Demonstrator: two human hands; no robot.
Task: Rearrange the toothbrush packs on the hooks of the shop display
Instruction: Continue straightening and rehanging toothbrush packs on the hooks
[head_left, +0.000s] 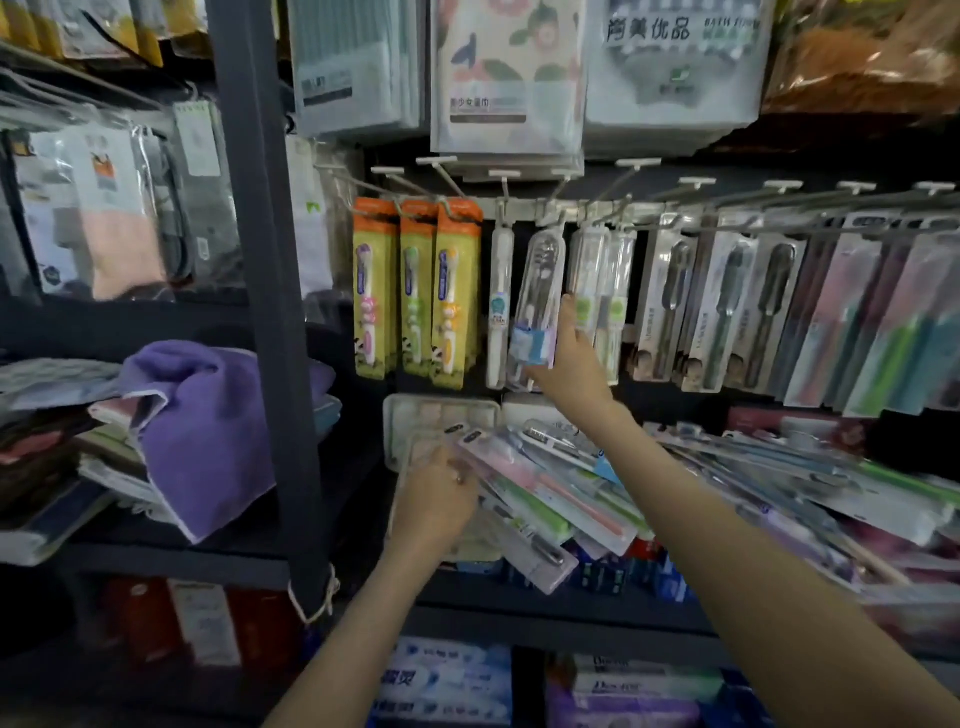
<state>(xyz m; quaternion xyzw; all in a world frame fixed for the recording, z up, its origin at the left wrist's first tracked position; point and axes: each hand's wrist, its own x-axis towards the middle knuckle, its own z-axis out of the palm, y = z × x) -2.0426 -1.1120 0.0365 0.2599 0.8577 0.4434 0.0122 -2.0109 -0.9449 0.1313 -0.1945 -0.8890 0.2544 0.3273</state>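
Now | right hand (571, 358): clear pack (540, 286) | left hand (436, 499): pink pack (545, 483) | white pack (500, 301) beside

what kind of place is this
Most likely a small shop's toiletries section: toothbrush packs hang on display hooks, toothpaste boxes fill a shelf below, packaged towels hang above.

A clear toothbrush pack (540, 291) tilts among upright packs (415, 291) on hooks (449, 182).
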